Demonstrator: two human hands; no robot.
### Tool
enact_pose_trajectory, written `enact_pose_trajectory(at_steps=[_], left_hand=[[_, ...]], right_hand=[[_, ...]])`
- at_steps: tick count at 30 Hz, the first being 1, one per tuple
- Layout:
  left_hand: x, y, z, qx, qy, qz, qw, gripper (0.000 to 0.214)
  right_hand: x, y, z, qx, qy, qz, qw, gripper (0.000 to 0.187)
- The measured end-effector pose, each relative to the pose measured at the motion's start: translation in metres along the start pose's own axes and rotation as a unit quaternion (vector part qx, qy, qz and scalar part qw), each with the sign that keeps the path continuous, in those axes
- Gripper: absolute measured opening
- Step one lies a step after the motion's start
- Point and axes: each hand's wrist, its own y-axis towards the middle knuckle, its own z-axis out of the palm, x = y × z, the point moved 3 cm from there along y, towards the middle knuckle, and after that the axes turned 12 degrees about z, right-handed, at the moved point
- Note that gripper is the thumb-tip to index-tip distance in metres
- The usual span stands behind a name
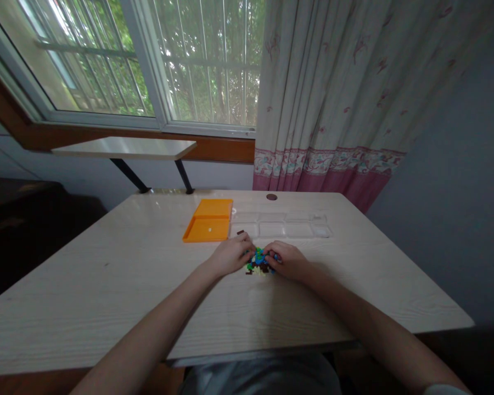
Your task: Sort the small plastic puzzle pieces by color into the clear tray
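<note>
A small heap of toy building bricks [258, 263] in blue, green, dark brown and cream lies on the table between my hands. At its left edge is my left hand [231, 255], palm down, its fingers curled together at the bricks. My right hand [288, 260] reaches in from the right with bent fingers closed among the blue pieces. What sits between the fingertips of either hand is too small to make out. Just beyond my left fingers lies a dark brown piece [240, 232].
Behind my left hand an orange case [203, 237] lies unfolded, with a small pale piece [209, 230] inside. A clear compartment tray [272, 237] stretches to its right. A raised white shelf [127, 147] stands at the back left, and a curtain [313, 137] hangs behind the table [119, 296].
</note>
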Motion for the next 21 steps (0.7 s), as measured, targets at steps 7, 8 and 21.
enact_pose_trajectory(at_steps=[7,8,21], left_hand=[[-0.001,0.006,0.011,-0.073,-0.198,-0.021,0.977,0.021],[-0.001,0.006,0.014,-0.076,-0.225,-0.031,0.971,0.022],[0.001,0.006,0.022,-0.094,-0.377,-0.092,0.917,0.029]], right_hand=[[-0.002,0.000,-0.001,-0.037,0.012,0.016,0.999,0.023],[-0.002,0.000,-0.001,-0.042,0.010,0.011,0.999,0.021],[-0.001,-0.001,-0.001,-0.096,0.031,-0.040,0.994,0.015]])
